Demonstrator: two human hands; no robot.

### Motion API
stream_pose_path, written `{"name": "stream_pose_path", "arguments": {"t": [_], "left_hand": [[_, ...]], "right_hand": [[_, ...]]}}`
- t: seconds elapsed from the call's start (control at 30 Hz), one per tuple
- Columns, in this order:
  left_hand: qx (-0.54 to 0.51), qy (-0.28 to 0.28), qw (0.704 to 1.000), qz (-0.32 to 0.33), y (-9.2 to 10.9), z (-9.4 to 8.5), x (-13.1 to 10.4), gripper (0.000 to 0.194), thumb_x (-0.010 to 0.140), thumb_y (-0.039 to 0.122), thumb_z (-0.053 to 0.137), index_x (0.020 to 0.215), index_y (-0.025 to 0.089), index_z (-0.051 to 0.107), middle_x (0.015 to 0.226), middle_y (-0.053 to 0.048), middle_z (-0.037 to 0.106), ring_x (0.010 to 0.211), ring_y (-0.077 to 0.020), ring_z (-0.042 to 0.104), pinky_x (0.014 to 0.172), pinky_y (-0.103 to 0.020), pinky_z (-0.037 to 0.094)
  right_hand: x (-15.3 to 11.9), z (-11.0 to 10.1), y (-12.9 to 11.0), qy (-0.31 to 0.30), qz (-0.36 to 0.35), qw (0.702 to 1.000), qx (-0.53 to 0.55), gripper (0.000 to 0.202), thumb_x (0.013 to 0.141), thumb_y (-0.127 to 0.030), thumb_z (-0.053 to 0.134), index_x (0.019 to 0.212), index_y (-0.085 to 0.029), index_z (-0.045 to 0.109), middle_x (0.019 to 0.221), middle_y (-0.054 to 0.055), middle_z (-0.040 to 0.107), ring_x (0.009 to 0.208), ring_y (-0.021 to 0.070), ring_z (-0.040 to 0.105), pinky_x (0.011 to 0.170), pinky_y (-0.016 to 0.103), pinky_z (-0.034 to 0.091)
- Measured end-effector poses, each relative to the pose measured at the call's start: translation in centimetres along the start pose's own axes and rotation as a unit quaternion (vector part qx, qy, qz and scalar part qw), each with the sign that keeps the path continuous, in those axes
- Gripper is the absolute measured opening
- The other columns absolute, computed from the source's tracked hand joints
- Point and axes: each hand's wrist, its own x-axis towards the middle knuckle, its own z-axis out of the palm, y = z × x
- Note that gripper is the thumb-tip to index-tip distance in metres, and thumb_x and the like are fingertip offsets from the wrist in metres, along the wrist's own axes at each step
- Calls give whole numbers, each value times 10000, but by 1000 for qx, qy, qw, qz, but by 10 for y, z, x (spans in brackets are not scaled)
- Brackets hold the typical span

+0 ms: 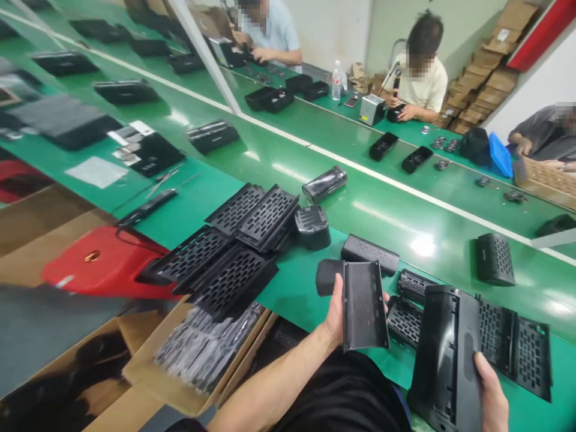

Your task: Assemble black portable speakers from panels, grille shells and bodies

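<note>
My left hand (333,312) is closed on a black plastic panel (365,309), held upright with its smooth, hollow side facing me. Fingertips show at the panel's right edge. To the right, my right hand (494,390) grips a larger black plastic housing (443,360) with a long open recess; its thumb lies along the right side. Behind the hands, several slotted black grille panels (533,354) rest on the green bench. A closed black case (371,253) lies just beyond the left-hand panel, and a dark block (328,277) is beside it.
Left of my hands, several grille panels (231,273) are stacked at the bench edge, above a cardboard box (175,384) of wrapped parts. A red stool (103,261) stands at left. Black cases line the green conveyor (288,153). Across it, several people sit working.
</note>
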Motion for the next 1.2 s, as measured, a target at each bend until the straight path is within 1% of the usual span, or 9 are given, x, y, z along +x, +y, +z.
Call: {"name": "stream_pose_path", "arguments": {"t": [0.1,0.17,0.3,0.4,0.53,0.67,0.87,1.07,1.2], "left_hand": [[11,-8,999,-39,-9,1,15,1110,765,980,310,1142,20,719,1015,-209,766,902,-355,744,894,-467,548],[8,-18,998,-65,-17,3,24,1082,787,963,309,1141,29,723,1045,-207,770,918,-373,748,915,-487,533],[7,-38,997,-65,-33,10,39,1047,838,920,301,1228,39,709,1127,-214,767,1041,-366,727,1046,-505,468],[25,-63,997,-25,-42,19,47,970,894,859,308,1366,84,653,1281,-191,727,1275,-358,625,1186,-496,350],[45,-112,993,11,-45,29,55,941,891,848,345,1413,118,627,1388,-181,668,1396,-364,526,1235,-507,290],[62,-139,988,18,-43,36,62,966,862,880,327,1385,138,655,1431,-173,638,1415,-371,506,1234,-511,302],[74,-71,994,30,-42,37,70,920,895,845,327,1342,125,685,1356,-193,682,1365,-376,556,1201,-519,349],[65,-40,997,16,-47,28,74,840,921,788,407,1394,137,642,1290,-200,716,1324,-373,595,1142,-519,428],[61,-9,998,10,-55,25,79,840,915,783,439,1373,112,650,1287,-208,716,1308,-377,608,1132,-513,448]], "right_hand": [[-12,14,-15,-15,-88,995,-47,823,860,-660,630,1570,-289,442,1193,90,779,915,381,783,727,502,649],[-19,27,-30,-33,-178,976,-118,885,871,-610,658,1632,-336,298,1470,64,620,1182,374,701,890,479,622],[-22,56,-58,-40,-330,894,-300,960,851,-614,689,1649,-329,239,1685,31,325,1522,355,353,1190,489,403],[-18,78,-72,-49,-368,842,-392,1000,854,-608,683,1662,-294,186,1700,64,283,1546,354,297,1236,542,308],[-15,100,-83,-46,-394,800,-451,964,873,-570,675,1661,-313,183,1696,74,293,1541,349,314,1244,569,272],[-7,108,-90,-53,-397,783,-475,957,885,-584,647,1665,-327,154,1706,66,264,1554,341,286,1250,574,250],[10,113,-91,-48,-382,772,-506,995,883,-617,635,1672,-318,107,1658,116,348,1513,376,358,1194,570,340],[10,120,-85,-31,-346,770,-534,983,899,-613,578,1677,-289,71,1616,173,370,1460,428,423,1134,588,386],[16,122,-90,-39,-332,777,-533,984,900,-596,578,1678,-262,77,1596,181,398,1446,408,447,1132,567,398]]}}
